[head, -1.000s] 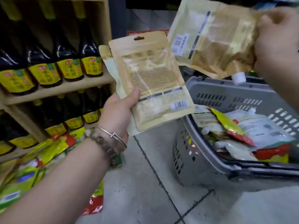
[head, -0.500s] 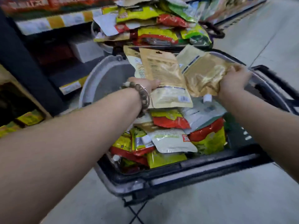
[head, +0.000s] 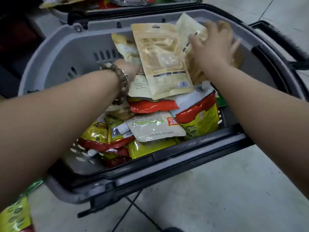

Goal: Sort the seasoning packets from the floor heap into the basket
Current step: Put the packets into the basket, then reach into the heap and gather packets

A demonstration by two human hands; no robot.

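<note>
A grey shopping basket (head: pixel 55 47) on the floor holds several seasoning packets, among them a white pouch (head: pixel 153 128) and a red and yellow packet (head: pixel 199 118). My left hand (head: pixel 128 67) is inside the basket and grips the lower edge of a beige packet (head: pixel 163 61), with more beige packets behind it; its fingers are hidden under them. My right hand (head: pixel 214 47), blurred, hovers with fingers spread over a golden packet (head: pixel 187 30) that lies against the basket's far wall.
A black handle (head: pixel 284 42) folds out at the basket's right side. Another basket (head: pixel 117 4) with packets stands just behind. Yellow and green packets (head: pixel 15 215) of the floor heap show at the bottom left. Tiled floor lies in front.
Both hands went down deeper into the basket. The right hand let go of the golden packet and spread its fingers. The left hand lowered the beige packets onto the pile.
</note>
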